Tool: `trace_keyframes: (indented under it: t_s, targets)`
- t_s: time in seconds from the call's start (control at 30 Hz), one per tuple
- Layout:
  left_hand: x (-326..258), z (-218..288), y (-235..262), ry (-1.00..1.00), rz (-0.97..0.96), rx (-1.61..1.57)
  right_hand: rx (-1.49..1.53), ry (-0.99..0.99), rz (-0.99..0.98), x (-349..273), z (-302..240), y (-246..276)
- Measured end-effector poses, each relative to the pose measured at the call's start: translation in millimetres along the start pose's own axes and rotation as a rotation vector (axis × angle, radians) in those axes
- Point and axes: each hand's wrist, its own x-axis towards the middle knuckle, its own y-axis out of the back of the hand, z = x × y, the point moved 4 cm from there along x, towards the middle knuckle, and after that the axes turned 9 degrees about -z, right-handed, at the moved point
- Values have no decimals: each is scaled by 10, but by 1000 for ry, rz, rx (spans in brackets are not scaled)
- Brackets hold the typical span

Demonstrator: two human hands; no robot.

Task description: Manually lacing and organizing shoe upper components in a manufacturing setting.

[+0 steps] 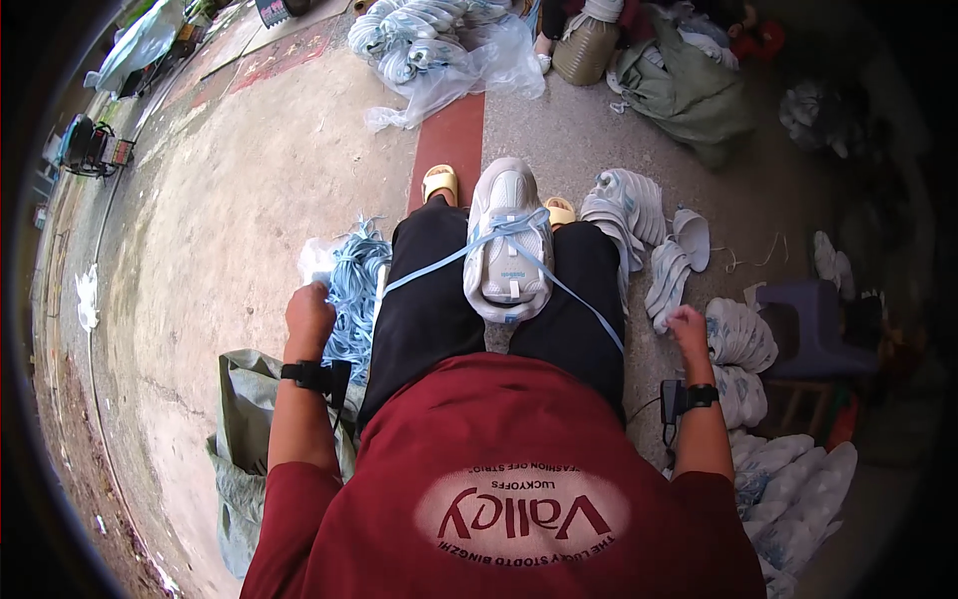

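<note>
A white shoe upper (509, 262) rests sole-down between my thighs, its toe pointing away from me. A light-blue lace (439, 263) is crossed over it, one length running to the left thigh and the other down over the right. My left hand (310, 313) is closed beside a heap of light-blue laces (357, 290); whatever its fingers hold is hidden. To the right, my right hand (689, 329) is raised with curled fingers, near stacked white shoe pieces (739, 334). I cannot make out anything in it. Each wrist wears a black strapped device.
More white shoe pieces (629, 210) lie right of my legs, with a further pile (798, 489) at lower right. A purple plastic stool (813, 324) stands beyond. A grey-green sack (249, 419) is at my left. Bagged bundles (429, 45) and another sack (684, 90) lie ahead.
</note>
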Motion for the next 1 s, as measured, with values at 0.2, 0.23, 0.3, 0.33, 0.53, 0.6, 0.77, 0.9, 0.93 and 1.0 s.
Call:
trace_keyframes:
  t_s: [0.2,0.23,0.3,0.33,0.53,0.6,0.77,0.9,0.93,1.0]
  targets:
    - [327,1870,282,-632,126,-409,124,404,-300,361,-1859,-1608]
    - [317,2047,289,-649,77,-350,188,397,-317,373,-1975,-1733]
    - [288,2293,296,-690,22,-269,214,350,-309,407,-2069,-1893]
    - [271,2369,297,-713,13,-257,242,295,-294,434,-2058,-1943]
    - [222,2559,208,-751,0,-7,464,301,-451,428,-1981,-2053]
    - [231,2580,232,-735,71,-33,514,297,-483,385,-1975,-2033]
    - [436,2539,218,-572,-358,-743,407,319,-692,346,-1997,-2051]
    - [465,2560,267,-727,-565,-877,473,249,-665,427,-1973,-2089]
    - [446,2568,291,-817,-511,-766,463,236,-652,440,-1969,-2093]
    - [424,2531,262,-777,-575,-774,591,172,-627,456,-1961,-2089]
